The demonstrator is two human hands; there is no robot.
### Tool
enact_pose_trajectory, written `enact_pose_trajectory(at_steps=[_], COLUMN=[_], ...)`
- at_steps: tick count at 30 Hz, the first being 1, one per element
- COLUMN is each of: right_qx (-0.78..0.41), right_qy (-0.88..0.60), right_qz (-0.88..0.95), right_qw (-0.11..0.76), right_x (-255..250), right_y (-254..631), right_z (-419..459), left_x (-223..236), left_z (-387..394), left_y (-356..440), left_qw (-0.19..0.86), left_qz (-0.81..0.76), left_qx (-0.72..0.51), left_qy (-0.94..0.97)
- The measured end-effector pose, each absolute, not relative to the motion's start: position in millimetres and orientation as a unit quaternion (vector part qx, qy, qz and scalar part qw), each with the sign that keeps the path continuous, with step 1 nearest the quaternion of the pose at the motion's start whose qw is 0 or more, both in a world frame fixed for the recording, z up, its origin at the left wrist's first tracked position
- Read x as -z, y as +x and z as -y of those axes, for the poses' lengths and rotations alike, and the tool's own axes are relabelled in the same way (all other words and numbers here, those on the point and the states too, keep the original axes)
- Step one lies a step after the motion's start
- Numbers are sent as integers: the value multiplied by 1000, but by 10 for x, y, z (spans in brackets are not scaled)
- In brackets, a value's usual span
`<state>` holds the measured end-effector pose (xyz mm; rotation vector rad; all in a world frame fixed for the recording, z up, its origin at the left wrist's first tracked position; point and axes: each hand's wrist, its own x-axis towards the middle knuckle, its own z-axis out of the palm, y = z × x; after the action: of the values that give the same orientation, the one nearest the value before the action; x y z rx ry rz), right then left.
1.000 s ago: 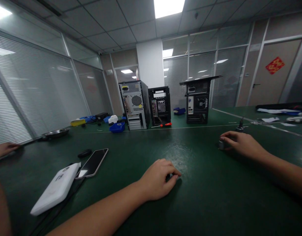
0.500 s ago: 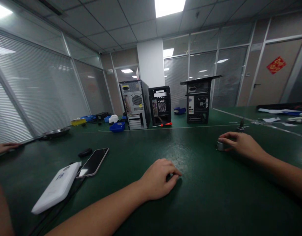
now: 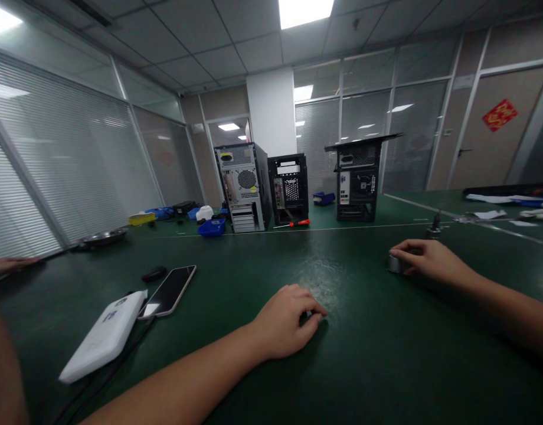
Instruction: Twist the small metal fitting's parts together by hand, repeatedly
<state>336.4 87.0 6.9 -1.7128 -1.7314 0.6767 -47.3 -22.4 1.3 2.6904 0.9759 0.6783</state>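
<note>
My left hand (image 3: 288, 321) rests on the green table (image 3: 236, 265) near the middle, its fingers curled and the thumb and fingertips nearly meeting. A small glint shows in the gap under the fingers, too small to name. Farther off to the right, my right hand (image 3: 424, 260) pinches a small grey metal cylinder (image 3: 394, 264) that stands at the tabletop. Fingers cover part of the cylinder. Just behind this hand stands a small dark upright metal piece (image 3: 434, 227).
Three computer cases (image 3: 242, 183) stand at the back, one with a red screwdriver (image 3: 299, 223) before it. Blue bins (image 3: 212, 228) are nearby. On the left lie a phone (image 3: 172, 290), a white power bank (image 3: 104, 336) with a cable, and another person's hand (image 3: 10, 267).
The right hand's fingers and the metal cylinder have shifted very slightly to the left. My left hand keeps its place and its curled shape.
</note>
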Motion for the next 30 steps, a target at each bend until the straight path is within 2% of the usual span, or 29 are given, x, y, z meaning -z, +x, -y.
enact_pose_trajectory(at_steps=[12, 30], right_qx=[-275, -203], right_qy=[-639, -611], right_qz=[664, 723], right_qw=[274, 252], right_x=[-127, 19], right_y=[3327, 3349], right_z=[-859, -871], left_x=[-30, -25], left_z=[233, 222], left_y=[-466, -454], left_qw=[100, 105], left_qz=[-332, -329], left_qx=[-225, -228], left_qy=[910, 910])
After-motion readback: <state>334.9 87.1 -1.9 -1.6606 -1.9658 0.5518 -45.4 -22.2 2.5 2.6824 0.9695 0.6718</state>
